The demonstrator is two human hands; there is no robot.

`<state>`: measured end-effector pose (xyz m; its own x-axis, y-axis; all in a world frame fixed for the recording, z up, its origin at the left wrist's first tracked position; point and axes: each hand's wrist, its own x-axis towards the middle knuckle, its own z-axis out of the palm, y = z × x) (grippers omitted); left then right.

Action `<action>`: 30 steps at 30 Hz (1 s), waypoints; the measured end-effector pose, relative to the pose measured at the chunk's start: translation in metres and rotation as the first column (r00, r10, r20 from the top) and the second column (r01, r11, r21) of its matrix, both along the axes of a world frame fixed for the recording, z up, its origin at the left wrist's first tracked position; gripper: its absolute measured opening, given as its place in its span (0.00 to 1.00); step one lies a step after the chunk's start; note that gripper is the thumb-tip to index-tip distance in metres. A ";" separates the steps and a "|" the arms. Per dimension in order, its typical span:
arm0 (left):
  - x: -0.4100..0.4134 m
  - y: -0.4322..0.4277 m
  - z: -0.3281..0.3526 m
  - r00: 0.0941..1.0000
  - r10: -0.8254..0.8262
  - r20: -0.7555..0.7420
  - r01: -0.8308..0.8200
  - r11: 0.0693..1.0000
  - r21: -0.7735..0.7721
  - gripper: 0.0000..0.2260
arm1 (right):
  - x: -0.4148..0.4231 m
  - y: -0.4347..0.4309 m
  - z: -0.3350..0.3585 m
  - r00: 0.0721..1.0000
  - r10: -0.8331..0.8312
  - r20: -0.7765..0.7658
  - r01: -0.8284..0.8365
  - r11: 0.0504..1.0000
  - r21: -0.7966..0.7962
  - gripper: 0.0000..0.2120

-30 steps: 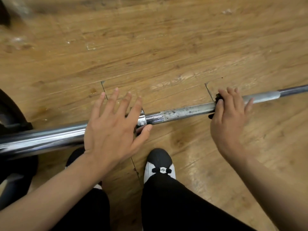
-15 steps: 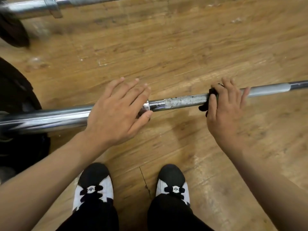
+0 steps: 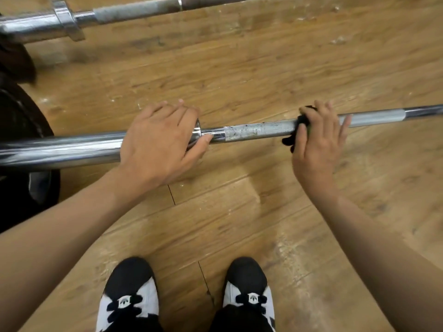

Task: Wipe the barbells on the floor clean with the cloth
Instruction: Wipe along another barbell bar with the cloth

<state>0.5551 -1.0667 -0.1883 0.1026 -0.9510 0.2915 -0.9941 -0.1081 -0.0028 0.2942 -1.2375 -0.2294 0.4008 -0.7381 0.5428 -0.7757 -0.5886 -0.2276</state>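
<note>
1. Here we are over the near barbell [image 3: 259, 130], lying on the wooden floor [image 3: 239, 68] and running from left to right in front of the person.
2. The left hand [image 3: 158, 142] lies on top of the bar where the thick chrome sleeve [image 3: 60, 149] meets its collar. The palm is down and the fingers are only gently bent over the top, their tips showing on the far side. The thumb lies along the near side, touching the thinner shaft. It rests there and is not closed round anything.
3. Look right: the right hand [image 3: 318, 140] sits on the knurled grip section. Its fingers bend over the top of the shaft and the thumb comes down the near side. The little finger sticks out on its own along the bar.
4. Under that hand is the cloth [image 3: 302, 119], dark and bunched. The hand pinches it against the shaft, and scraps of it poke out at the thumb side.
5. Between the two hands the knurling is speckled with dark marks. To the right of the right hand it looks paler and more even.
6. At the far left a black weight plate [image 3: 19, 130] sits on that same sleeve, partly out of view.
7. A second barbell [image 3: 134, 10] lies across the floor further off, well apart from the first, with its collar and sleeve at the left.
8. Nearest us, two black-and-white shoes [image 3: 131, 295] stand side by side on the boards, toes pointing at the near bar.
</note>
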 end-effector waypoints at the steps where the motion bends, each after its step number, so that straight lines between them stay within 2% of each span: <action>1: 0.002 -0.005 0.000 1.000 0.006 0.003 -0.006 1.000 0.002 0.25 | -0.001 -0.006 0.001 0.998 -0.057 0.012 0.057 0.998 0.027 0.19; 3: 0.005 -0.014 0.000 1.000 0.022 0.008 -0.022 1.000 0.016 0.26 | 0.017 -0.007 0.005 0.989 -0.141 0.044 0.138 0.988 0.075 0.18; 5: 0.010 -0.021 0.000 0.999 0.021 0.029 -0.021 1.000 0.019 0.26 | 0.048 0.007 0.009 0.990 -0.131 0.057 0.127 0.990 0.067 0.17; 7: 0.015 -0.026 0.000 0.999 -0.016 0.049 0.016 1.000 -0.005 0.25 | 0.082 0.035 0.003 0.999 0.050 0.017 -0.050 0.999 0.015 0.16; 10: 0.027 -0.028 -0.002 0.993 -0.097 0.072 0.103 0.992 -0.075 0.23 | 0.120 0.059 0.002 0.941 0.332 -0.063 -0.335 0.942 -0.040 0.18; 12: 0.036 -0.030 -0.002 0.991 -0.085 0.100 0.094 0.992 -0.089 0.23 | 0.116 0.041 0.007 0.898 0.404 -0.173 -0.423 0.902 -0.088 0.21; 14: 0.038 -0.032 -0.002 0.992 -0.022 0.121 0.033 0.996 -0.087 0.24 | 0.087 0.006 0.005 0.924 0.338 -0.178 -0.356 0.931 -0.079 0.22; 17: 0.035 -0.036 -0.008 0.988 0.107 0.107 -0.097 0.991 -0.094 0.25 | 0.044 -0.041 0.003 0.996 0.046 -0.079 -0.049 0.998 -0.030 0.20; 20: 0.033 -0.046 -0.010 0.993 0.109 0.051 -0.104 0.989 -0.103 0.25 | 0.057 -0.051 0.006 0.986 -0.168 0.006 0.168 0.985 0.034 0.20; 22: 0.037 -0.052 -0.008 0.996 0.086 0.019 -0.083 0.990 -0.111 0.24 | 0.085 -0.037 0.009 0.972 -0.218 0.087 0.213 0.975 0.054 0.20; 23: 0.039 -0.055 -0.008 0.996 0.085 0.012 -0.083 0.990 -0.112 0.24 | 0.101 -0.024 0.007 0.983 -0.159 0.090 0.157 0.987 0.033 0.20; 25: 0.045 -0.059 -0.008 0.995 0.103 0.016 -0.101 0.991 -0.087 0.25 | 0.131 0.009 -0.001 0.998 0.062 0.026 -0.062 0.998 -0.019 0.21; 27: 0.051 -0.061 -0.007 0.992 0.118 0.031 -0.116 0.991 -0.073 0.26 | 0.157 0.036 -0.006 0.964 0.264 -0.020 -0.265 0.963 -0.046 0.21; 30: 0.059 -0.062 -0.004 0.990 0.130 0.048 -0.126 0.989 -0.076 0.24 | 0.158 0.026 -0.007 0.913 0.388 -0.127 -0.405 0.902 -0.151 0.21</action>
